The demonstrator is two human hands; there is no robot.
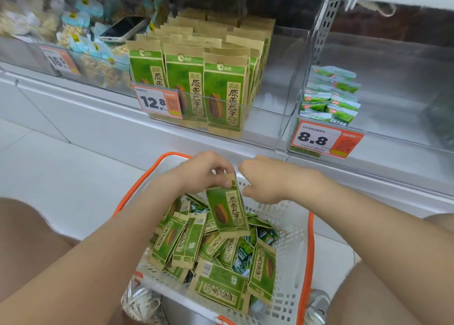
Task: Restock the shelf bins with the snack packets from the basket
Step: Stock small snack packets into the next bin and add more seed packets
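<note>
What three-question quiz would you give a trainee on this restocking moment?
1. True or false: the left hand pinches a sunflower seed packet above the basket.
2. The price tag on the bin of standing packets reads: A) 8.8 B) 12.8 C) 16.5
3. Fill in: a ___ lies on the blue-topped snack bags left of that bin.
Key: 1 true; 2 B; 3 phone.

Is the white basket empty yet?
No, far from empty: green packets lie heaped in the basket, and the left hand pinches one above the heap.
</note>
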